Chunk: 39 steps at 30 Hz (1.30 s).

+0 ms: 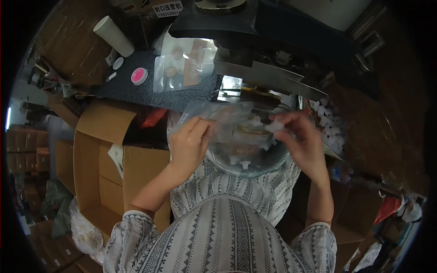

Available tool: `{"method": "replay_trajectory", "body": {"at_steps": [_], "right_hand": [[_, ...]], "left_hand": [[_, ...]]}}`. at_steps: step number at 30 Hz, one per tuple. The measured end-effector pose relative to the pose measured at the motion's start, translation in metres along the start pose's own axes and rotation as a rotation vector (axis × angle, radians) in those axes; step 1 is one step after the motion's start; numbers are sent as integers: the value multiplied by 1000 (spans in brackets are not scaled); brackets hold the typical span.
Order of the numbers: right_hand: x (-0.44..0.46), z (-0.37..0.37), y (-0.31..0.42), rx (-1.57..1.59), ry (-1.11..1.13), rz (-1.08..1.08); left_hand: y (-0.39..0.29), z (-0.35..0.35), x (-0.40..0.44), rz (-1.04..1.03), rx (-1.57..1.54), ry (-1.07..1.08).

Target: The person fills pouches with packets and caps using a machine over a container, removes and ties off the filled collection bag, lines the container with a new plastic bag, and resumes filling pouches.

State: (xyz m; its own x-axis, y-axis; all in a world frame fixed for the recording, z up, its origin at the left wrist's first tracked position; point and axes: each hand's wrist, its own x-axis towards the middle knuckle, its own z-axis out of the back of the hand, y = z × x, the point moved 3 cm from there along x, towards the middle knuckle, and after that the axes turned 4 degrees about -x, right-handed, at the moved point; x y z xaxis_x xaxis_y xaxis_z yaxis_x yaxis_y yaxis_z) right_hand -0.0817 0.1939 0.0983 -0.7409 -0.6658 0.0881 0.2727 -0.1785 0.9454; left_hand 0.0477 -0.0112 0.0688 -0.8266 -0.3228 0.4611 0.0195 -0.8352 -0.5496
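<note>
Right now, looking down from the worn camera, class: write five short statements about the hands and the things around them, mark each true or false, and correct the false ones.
1. The left hand pinches a clear plastic bag. True.
2. The right hand holds a pair of scissors. False: it holds a small white piece at its fingertips.
3. An open cardboard box is on the person's left. True.
4. The pink-topped tub lies inside that box. False: it sits on a dark grey cloth.
5. Many white pieces are heaped to the right of the right hand. True.
</note>
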Motion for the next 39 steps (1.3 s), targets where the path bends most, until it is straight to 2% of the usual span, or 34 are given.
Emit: {"method": "replay_trajectory", "body": {"at_steps": [1,3,4,5,7,9,11,13,16,17,18,19,21,23,25,29,33,35,39], "right_hand": [[2,-7,0,2,-1,0],[6,-19,-1,-177,65,158],[8,-20,-3,-256,105,237],[8,-23,-7,-253,109,236],[8,-27,-20,87,132,20],[8,-19,-19,64,92,25],[6,-8,-21,39,52,29],[2,1,-24,-274,20,103],[-2,-6,-18,-414,118,113],[-1,-10,-19,-411,119,113],[-1,-14,-25,-210,106,25],[-2,-17,-30,-9,91,-63],[4,-16,-34,6,47,-69],[10,-12,-38,15,5,-69],[11,0,-41,-36,-152,-11],[11,7,-40,-63,-178,-66],[15,-3,-49,66,-149,-125],[18,-5,-50,112,-151,-140],[17,-6,-50,137,-172,-156]], "left_hand": [[-4,0,0,-41,-20,37],[-8,-1,-3,-81,-36,75],[-9,-5,-5,-69,-99,165],[-10,-9,-7,-55,-162,254],[-4,-25,-10,-19,-256,311],[0,-37,-10,13,-354,366],[1,-41,-7,-33,-302,278],[-2,-40,-5,-24,-280,278],[-5,-41,-4,-54,-255,313],[-6,-42,-5,-92,-255,348],[-6,-43,-5,-90,-252,351],[-5,-46,-5,-40,-288,436],[-4,-56,-2,7,-326,520],[9,-79,-2,364,-652,655],[13,-91,6,378,-680,640],[10,-97,6,366,-757,658],[5,-94,-1,340,-758,670],[3,-88,-1,471,-879,675],[2,-88,0,515,-899,719]]}}
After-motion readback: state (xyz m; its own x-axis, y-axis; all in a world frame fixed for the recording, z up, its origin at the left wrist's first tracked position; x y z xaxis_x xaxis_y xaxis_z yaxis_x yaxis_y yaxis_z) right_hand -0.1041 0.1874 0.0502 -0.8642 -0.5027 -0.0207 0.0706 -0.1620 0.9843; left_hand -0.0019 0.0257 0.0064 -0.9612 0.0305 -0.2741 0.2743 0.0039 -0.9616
